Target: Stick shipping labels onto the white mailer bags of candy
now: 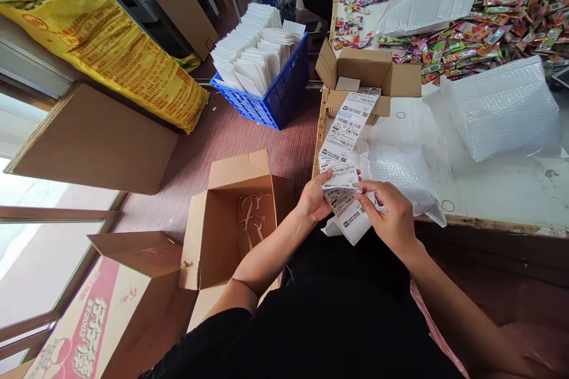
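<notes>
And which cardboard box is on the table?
The small open box which the strip of barcode labels reaches; the plain box and pink-printed box are away from the table.

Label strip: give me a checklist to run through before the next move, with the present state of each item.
1. Left hand gripping the label strip: ok, thumb on top.
2. Right hand on the strip: ok, fingers at its edge.
3. Strip lying flat throughout: not ok, labels overlap in layers at the hands.
4. Small carton at the strip's far end open: ok, flaps spread.
5. Nearest bubble mailer fully on the table: not ok, a corner pokes over the edge.
6. Small print readable: cannot tell, too small.
</notes>
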Motion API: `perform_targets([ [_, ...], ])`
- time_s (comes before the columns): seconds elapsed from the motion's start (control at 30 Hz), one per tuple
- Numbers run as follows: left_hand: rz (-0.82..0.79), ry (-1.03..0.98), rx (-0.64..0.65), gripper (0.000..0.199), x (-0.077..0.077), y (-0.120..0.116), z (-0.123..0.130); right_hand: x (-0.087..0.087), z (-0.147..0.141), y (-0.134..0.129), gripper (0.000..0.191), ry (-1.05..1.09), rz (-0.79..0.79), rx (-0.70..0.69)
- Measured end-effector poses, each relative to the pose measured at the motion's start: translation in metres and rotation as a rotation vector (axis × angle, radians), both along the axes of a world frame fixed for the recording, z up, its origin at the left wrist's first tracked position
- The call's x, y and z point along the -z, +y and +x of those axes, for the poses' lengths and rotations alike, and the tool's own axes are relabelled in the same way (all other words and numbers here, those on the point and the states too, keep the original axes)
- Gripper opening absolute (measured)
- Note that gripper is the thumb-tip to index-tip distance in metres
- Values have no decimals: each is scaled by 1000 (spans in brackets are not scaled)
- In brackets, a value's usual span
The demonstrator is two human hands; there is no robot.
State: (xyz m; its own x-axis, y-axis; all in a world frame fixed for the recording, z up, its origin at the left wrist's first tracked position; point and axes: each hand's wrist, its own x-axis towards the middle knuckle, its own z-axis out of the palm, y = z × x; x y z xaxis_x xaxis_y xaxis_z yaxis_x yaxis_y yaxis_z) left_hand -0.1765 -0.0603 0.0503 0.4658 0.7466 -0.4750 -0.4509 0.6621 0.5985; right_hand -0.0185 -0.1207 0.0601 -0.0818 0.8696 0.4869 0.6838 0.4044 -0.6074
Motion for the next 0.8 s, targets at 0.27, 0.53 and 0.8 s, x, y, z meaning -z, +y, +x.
perform_targets([
  [0.27,-198,-162,-136,46,1,1,-3,2,1,7,9,-2,15,7],
  [0.53,-236,-124,-140,52,-10,-3,-1,6,-3,9,13,20,69,21],
  [0.8,-228,-136,-109,55,-5,-7,2,4,-5,6,9,99,40,-24],
])
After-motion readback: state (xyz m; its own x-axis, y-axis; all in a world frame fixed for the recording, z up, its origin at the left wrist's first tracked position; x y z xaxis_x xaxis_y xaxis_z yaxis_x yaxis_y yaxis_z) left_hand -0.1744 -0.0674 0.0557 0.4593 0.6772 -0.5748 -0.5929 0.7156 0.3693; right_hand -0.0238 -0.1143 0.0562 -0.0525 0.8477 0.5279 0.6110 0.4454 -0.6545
